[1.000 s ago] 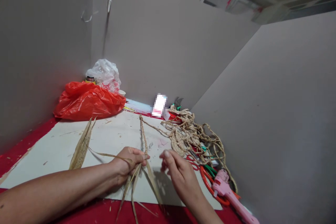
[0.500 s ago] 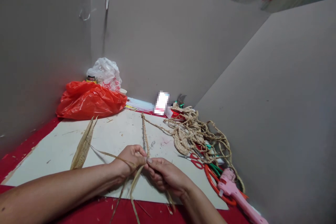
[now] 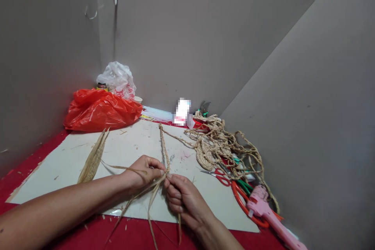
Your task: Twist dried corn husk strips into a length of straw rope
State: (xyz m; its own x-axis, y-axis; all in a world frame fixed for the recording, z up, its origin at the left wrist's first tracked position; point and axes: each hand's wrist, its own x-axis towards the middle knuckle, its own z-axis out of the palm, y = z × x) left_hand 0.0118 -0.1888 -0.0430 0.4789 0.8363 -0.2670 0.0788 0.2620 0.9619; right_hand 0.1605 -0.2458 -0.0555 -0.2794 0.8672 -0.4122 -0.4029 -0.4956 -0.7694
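A thin braid (image 3: 166,154) of dried plant strips, perhaps corn husk, runs from the far part of the white board down to my hands. My left hand (image 3: 145,172) is closed in a pinch at the braid's near end, with a loose strip lying across the back of it. My right hand (image 3: 183,197) pinches the same end from the other side, its fingers curled in. Loose strips (image 3: 151,199) hang below the hands toward the board's front edge. Behind my left forearm lies a bundle of dry husk leaves (image 3: 92,160). My fingers partly cover the braid's end.
The white board (image 3: 129,146) lies on red cloth (image 3: 117,230). Rightward are a heap of braided rope (image 3: 216,140), red-handled scissors (image 3: 221,177) and a pink glue gun (image 3: 266,211). Behind are a red plastic bag (image 3: 101,111), a white bag (image 3: 118,80) and a blurred bright screen (image 3: 181,112).
My left hand has shifted up slightly and the two hands have drawn a little apart at the braid's end. The strips below have swung. The view has tilted slightly.
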